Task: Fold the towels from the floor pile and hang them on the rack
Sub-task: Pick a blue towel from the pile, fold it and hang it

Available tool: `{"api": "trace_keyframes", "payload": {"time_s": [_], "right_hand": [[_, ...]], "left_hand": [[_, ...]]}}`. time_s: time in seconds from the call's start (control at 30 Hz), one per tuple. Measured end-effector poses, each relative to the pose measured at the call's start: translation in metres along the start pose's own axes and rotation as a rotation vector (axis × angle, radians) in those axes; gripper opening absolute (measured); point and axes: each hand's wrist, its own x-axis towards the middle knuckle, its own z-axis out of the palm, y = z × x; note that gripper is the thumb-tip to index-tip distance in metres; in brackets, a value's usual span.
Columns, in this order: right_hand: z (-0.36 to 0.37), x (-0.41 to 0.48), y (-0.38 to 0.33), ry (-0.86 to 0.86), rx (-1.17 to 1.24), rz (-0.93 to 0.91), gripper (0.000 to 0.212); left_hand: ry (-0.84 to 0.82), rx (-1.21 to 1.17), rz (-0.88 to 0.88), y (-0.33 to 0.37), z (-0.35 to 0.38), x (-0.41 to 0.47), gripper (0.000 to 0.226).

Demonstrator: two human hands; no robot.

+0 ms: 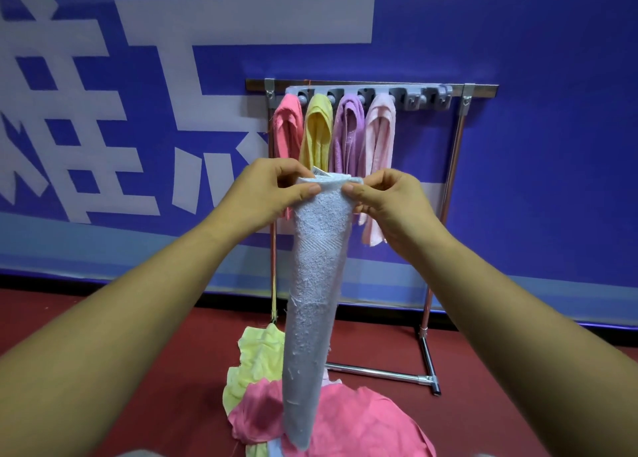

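A pale blue towel [314,304] hangs folded lengthwise in front of me, its lower end over the floor pile. My left hand [266,194] pinches its top left corner, and my right hand [390,204] pinches the top right corner. The two hands are close together at chest height. Behind them stands the metal rack [459,152] with a grey hook bar [407,94]. Hanging on it side by side are a coral towel [288,128], a yellow towel [316,132], a purple towel [348,135] and a light pink towel [379,135]. The floor pile holds a pink towel [359,422] and a light yellow towel [255,360].
Two grey hooks [428,98] at the right end of the bar carry nothing. The rack's base bar [383,373] runs along the red floor [103,353] just behind the pile. A blue wall banner [552,180] with white characters stands behind the rack.
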Motion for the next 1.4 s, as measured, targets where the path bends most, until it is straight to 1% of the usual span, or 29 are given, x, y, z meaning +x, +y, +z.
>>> {"api": "trace_keyframes", "payload": {"time_s": [0.07,0.13,0.17,0.2,0.23,0.3,0.33,0.4,0.43,0.47,0.5,0.53,0.57,0.63,0.7,0.77,0.83,0.87,0.93,1.0,1.1,1.2,1.27,1.33,1.37,1.4], "right_hand": [[-0.001,0.001,-0.002,-0.011,0.016,-0.034,0.026],[-0.003,0.001,-0.003,-0.066,-0.062,-0.013,0.032],[-0.004,0.001,-0.004,-0.096,-0.119,0.011,0.030],[-0.005,0.002,-0.004,-0.123,-0.166,0.037,0.025],[-0.005,0.003,-0.004,-0.142,-0.189,0.060,0.020],[-0.005,0.003,-0.004,-0.150,-0.182,0.073,0.018],[-0.004,0.003,-0.005,-0.161,-0.158,0.066,0.017],[-0.002,0.005,-0.009,-0.174,-0.075,0.034,0.008],[-0.001,0.006,-0.013,-0.172,-0.028,0.015,0.004],[0.001,0.007,-0.017,-0.164,0.013,-0.002,0.005],[0.003,0.008,-0.022,-0.163,0.047,-0.012,0.005],[0.004,0.008,-0.027,-0.169,0.065,-0.023,0.003],[0.006,0.009,-0.031,-0.174,0.068,-0.029,0.001],[0.006,0.012,-0.036,-0.169,0.037,-0.029,0.002],[0.005,0.014,-0.036,-0.144,-0.012,-0.008,0.000],[0.004,0.017,-0.031,-0.102,-0.023,0.055,0.002],[0.005,0.017,-0.022,-0.054,0.023,0.147,0.002],[0.005,0.015,-0.016,-0.051,0.059,0.201,0.007],[0.005,0.007,-0.004,-0.122,0.158,0.331,0.020],[0.002,-0.004,0.008,-0.244,0.227,0.445,0.025],[-0.002,-0.021,0.026,-0.346,0.203,0.514,0.031],[-0.005,-0.032,0.044,-0.391,0.143,0.485,0.021],[-0.006,-0.033,0.052,-0.345,0.100,0.430,0.021],[-0.004,-0.034,0.055,-0.295,0.066,0.365,0.009],[-0.003,-0.034,0.056,-0.277,0.059,0.338,0.007],[-0.001,-0.033,0.056,-0.257,0.059,0.314,0.010]], "left_hand": [[-0.001,-0.008,0.013,-0.001,0.000,0.000,0.009],[0.004,-0.053,0.000,-0.005,0.000,0.001,0.016],[0.003,-0.066,-0.017,-0.009,0.000,0.002,0.020],[-0.009,-0.067,-0.037,-0.012,-0.001,0.002,0.019],[-0.031,-0.056,-0.057,-0.014,-0.001,0.001,0.014],[-0.066,-0.048,-0.081,-0.016,0.000,0.001,0.005],[-0.057,-0.074,-0.085,-0.017,0.000,0.002,0.005],[0.000,-0.240,-0.087,-0.012,0.001,0.002,0.005],[0.024,-0.391,-0.093,-0.008,0.001,0.002,0.005],[0.026,-0.549,-0.108,-0.006,0.002,0.002,0.009],[-0.004,-0.672,-0.134,-0.004,0.004,0.000,0.019],[-0.057,-0.721,-0.177,-0.006,0.008,-0.004,0.031],[-0.118,-0.705,-0.227,-0.008,0.013,-0.010,0.040],[-0.199,-0.610,-0.304,-0.016,0.025,-0.023,0.049],[-0.194,-0.666,-0.333,-0.022,0.034,-0.033,0.051],[-0.161,-0.755,-0.328,-0.022,0.039,-0.037,0.047],[-0.126,-0.763,-0.319,-0.016,0.042,-0.037,0.033],[-0.098,-0.752,-0.324,-0.014,0.044,-0.036,0.028],[-0.053,-0.723,-0.328,-0.009,0.046,-0.033,0.026],[0.004,-0.697,-0.337,-0.005,0.045,-0.029,0.025],[0.093,-0.679,-0.349,-0.004,0.042,-0.024,0.020],[0.154,-0.645,-0.380,-0.007,0.039,-0.020,0.011],[0.190,-0.584,-0.397,-0.013,0.038,-0.017,0.006],[0.219,-0.553,-0.417,-0.018,0.038,-0.015,0.007],[0.230,-0.557,-0.439,-0.020,0.038,-0.015,0.008],[0.238,-0.564,-0.457,-0.021,0.038,-0.014,0.010]]}}
